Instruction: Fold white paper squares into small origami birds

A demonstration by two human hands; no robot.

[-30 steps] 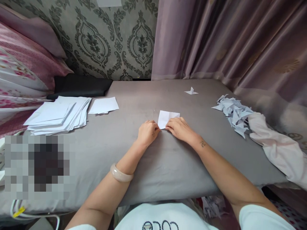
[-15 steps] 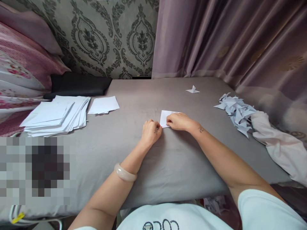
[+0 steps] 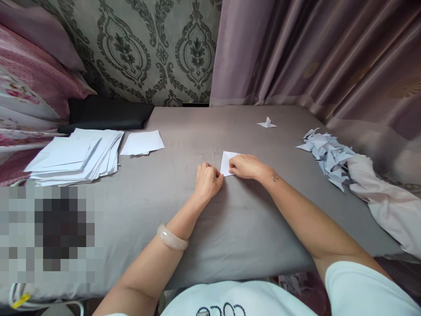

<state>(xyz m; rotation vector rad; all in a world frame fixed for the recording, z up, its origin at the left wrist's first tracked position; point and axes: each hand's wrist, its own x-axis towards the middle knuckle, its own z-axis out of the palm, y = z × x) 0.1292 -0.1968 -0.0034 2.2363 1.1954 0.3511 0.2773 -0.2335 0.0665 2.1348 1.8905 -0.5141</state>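
Note:
A small white sheet of paper (image 3: 225,162) lies on the grey cloth-covered table (image 3: 184,145) in front of me. My left hand (image 3: 208,179) is closed, its fingertips pinching the paper's near left corner. My right hand (image 3: 246,166) covers the paper's right part, with curled fingers pressed onto it. The folds under the right hand are hidden. Farther back stands a single folded paper figure (image 3: 267,123), with pointed tips like a paper crane.
At the left are a thick stack of white paper (image 3: 70,153) and a smaller stack (image 3: 142,142). A black folded item (image 3: 108,113) lies behind them. Folded paper figures (image 3: 329,153) are heaped at the right beside a pale cloth (image 3: 384,193). More paper pieces (image 3: 294,283) show below the table edge.
My right hand has shifted very slightly over the paper. The view has moved a little; both hands otherwise keep their places.

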